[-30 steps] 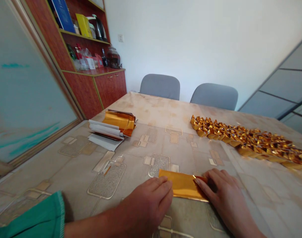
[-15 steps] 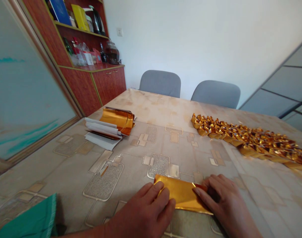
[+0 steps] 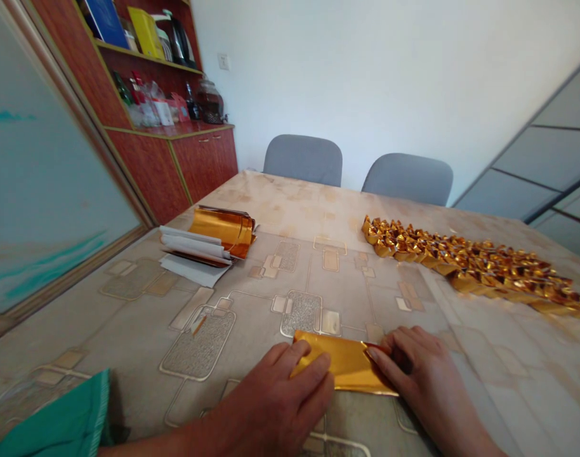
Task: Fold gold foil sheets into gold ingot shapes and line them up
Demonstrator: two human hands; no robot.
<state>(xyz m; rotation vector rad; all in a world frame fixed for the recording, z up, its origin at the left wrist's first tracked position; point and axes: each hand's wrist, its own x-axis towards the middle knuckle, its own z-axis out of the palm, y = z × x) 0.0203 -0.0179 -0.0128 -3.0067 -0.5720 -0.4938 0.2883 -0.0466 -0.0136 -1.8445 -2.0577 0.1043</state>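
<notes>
Pinched in R hand (image 3: 428,384), under L hand (image 3: 283,400) (grip unclear): flat gold-foil strip (image 3: 349,365), part-folded. Folded, twd tabletop's (image 3: 509,374) R edge: pointed gold-foil pieces (image 3: 428,247). Unworked, nr L edge: curled gold-and-white sheets (image 3: 221,228).

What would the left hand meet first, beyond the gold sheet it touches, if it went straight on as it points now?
Probably the right hand, at the other end of the gold sheet, though one view leaves the depth unclear.

Open tablecloth (image 3: 347,209) runs mid-table between foil-paper stack (image 3: 223,231) on left and folded foil rows (image 3: 461,260) on right; both block low sideways paths. Left hand (image 3: 283,397), right hand (image 3: 426,374), gold foil strip (image 3: 351,365) block near middle.
</notes>
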